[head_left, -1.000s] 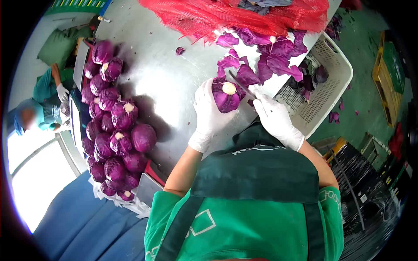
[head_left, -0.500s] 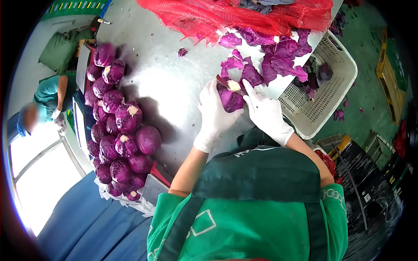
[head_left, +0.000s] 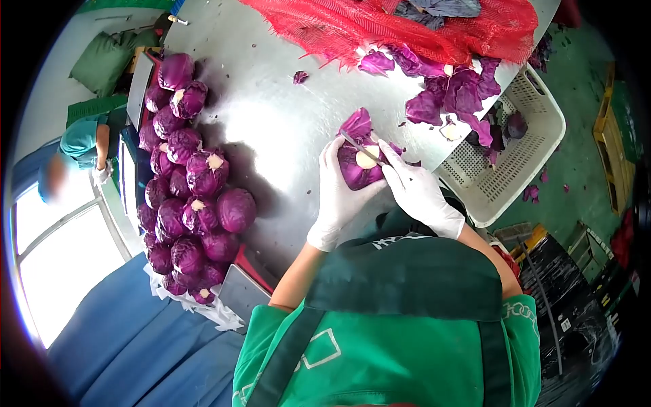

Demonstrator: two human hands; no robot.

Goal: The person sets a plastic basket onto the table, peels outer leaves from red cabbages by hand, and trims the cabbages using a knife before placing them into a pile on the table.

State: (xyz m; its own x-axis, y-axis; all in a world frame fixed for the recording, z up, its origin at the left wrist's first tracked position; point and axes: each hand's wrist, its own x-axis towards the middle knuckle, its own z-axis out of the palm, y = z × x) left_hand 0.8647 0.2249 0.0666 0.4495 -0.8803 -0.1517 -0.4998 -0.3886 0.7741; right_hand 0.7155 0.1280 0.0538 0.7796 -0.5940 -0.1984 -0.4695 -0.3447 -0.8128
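A red cabbage (head_left: pixel 354 175) rests in my gloved left hand (head_left: pixel 339 197), whose fingers wrap its left side and underside. The pale cut stem end faces up, and one purple leaf (head_left: pixel 357 123) sticks out from the far side. My right hand (head_left: pixel 422 192), also white-gloved, is closed on a knife; its blade (head_left: pixel 354 142) lies across the cabbage beside the stem. The knife's handle is hidden in my fingers. Loose purple leaves (head_left: pixel 461 95) lie on the metal table beyond my right hand.
Several red cabbages (head_left: pixel 203 173) are piled on the left of the metal table (head_left: pixel 271 129). Red mesh (head_left: pixel 407 34) lies at the far edge. A white crate (head_left: pixel 485 197) with leaves stands at the right. Another person (head_left: pixel 85 142) is at the far left.
The stem's cut face now looks rounder and whiter, and a cut stem piece lies by the loose leaves at right. The leaves near the cabbage have shifted; the whole view has moved slightly.
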